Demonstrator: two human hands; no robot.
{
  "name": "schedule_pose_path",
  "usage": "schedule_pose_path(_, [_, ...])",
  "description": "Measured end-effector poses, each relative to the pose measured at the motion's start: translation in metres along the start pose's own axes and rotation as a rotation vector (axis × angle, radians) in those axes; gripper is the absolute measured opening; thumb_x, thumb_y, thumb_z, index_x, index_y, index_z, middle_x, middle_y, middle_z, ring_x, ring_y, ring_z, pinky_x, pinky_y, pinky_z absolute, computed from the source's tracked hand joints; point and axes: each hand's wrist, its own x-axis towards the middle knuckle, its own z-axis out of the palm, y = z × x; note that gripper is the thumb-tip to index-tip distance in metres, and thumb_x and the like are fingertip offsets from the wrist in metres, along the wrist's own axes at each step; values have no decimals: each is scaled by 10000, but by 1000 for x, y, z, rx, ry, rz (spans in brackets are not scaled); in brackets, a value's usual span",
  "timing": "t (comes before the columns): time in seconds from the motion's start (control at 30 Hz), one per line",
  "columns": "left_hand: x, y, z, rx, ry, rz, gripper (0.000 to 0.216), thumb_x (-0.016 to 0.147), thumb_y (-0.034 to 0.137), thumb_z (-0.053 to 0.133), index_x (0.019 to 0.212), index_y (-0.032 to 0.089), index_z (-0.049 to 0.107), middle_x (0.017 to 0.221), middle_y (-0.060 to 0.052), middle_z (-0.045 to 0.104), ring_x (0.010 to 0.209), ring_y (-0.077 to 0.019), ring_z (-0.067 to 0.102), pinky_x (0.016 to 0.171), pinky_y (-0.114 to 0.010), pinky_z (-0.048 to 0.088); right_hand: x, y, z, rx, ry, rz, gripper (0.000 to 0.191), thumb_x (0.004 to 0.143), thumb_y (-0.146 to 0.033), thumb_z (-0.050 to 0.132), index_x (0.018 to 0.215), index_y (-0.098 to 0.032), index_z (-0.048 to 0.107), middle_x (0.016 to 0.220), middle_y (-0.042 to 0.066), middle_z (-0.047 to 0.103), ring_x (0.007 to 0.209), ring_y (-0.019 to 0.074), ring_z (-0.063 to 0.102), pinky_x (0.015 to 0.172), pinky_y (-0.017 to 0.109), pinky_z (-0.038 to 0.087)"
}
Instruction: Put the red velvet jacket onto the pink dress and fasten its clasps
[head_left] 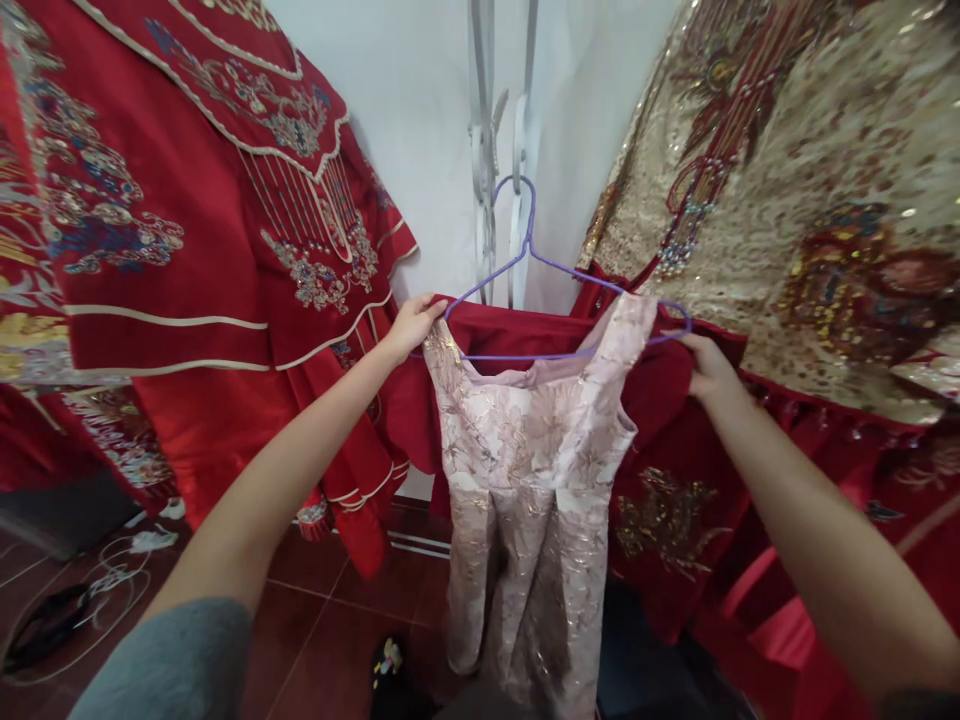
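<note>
A pale pink brocade dress with gold pattern hangs in front of me on a purple hanger. Its hook is caught on a white rack fitting. Dark red cloth stretches behind the dress neckline, between my hands. My left hand is closed at the hanger's left end, pinching the cloth's upper corner beside the dress strap. My right hand is closed on the cloth's right side, just below the hanger's right end. Some of its fingers are hidden behind the cloth.
Red embroidered jackets hang at the left. A gold sequined garment hangs at the right, above more red clothing. On the tiled floor lie white cables and a dark looped item. A shoe shows below.
</note>
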Motion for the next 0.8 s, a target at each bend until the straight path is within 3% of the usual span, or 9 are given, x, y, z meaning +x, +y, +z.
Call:
schedule_pose_path(0.17, [9,-17,-8,130,44,111,187,808,324,577,696,175,560,624,36,509,611,-122,464,658,-233,379,-3,-14,-14,273,-221,116,415,931,-237,362,786,-114,730,826,177,724,690,189,661,662,341,457])
schedule_pose_path(0.23, [8,-17,-12,220,75,188,164,837,318,548,768,173,587,699,14,562,682,-139,516,716,-242,400,3,-34,-19,396,-197,121,368,940,-285,408,925,-108,730,906,162,732,719,177,655,675,321,461])
schedule_pose_path(0.3, [3,-11,-13,323,192,264,169,871,318,516,865,176,606,817,-18,612,807,-163,565,805,-258,413,4,-61,-25,313,21,-17,293,881,-334,561,977,-115,731,939,142,737,750,173,647,698,299,461])
schedule_pose_path(0.4, [-10,3,-8,405,572,357,235,942,332,420,1008,188,593,1036,-69,607,1045,-191,558,952,-290,385,-10,-103,-36,-14,365,-331,313,829,-424,652,939,-153,761,928,114,739,801,183,652,756,298,454])
schedule_pose_path(0.5, [-25,13,-7,415,805,413,288,981,335,329,1081,197,561,1145,-95,558,1149,-195,519,1011,-311,362,-35,-132,-46,-160,491,-457,308,887,-440,585,993,-205,752,927,77,728,845,186,654,767,297,454])
schedule_pose_path(0.57, [-33,10,-14,455,736,422,281,976,362,353,1085,208,561,1142,-93,561,1144,-206,529,990,-313,382,-49,-136,-50,-267,479,-384,325,838,-503,633,938,-213,739,852,66,715,774,201,649,709,306,447])
schedule_pose_path(0.67, [-43,-6,-30,613,452,379,284,910,448,496,1055,220,583,1103,-88,606,1092,-239,571,898,-304,422,-59,-122,-52,-482,263,-221,387,760,-581,677,897,-219,697,698,66,671,635,240,615,597,321,402])
schedule_pose_path(0.73, [-49,-17,-37,726,282,349,321,868,485,555,1031,212,596,1062,-96,641,1013,-255,610,826,-295,429,-60,-106,-50,-624,103,-143,365,786,-546,657,969,-230,668,682,81,660,600,269,599,558,331,373])
schedule_pose_path(0.8, [-52,-22,-36,785,183,336,314,872,478,550,1025,209,596,1008,-96,666,923,-251,639,776,-286,420,-60,-92,-44,-657,61,-94,318,833,-445,622,1068,-233,621,731,98,671,618,284,608,560,337,371])
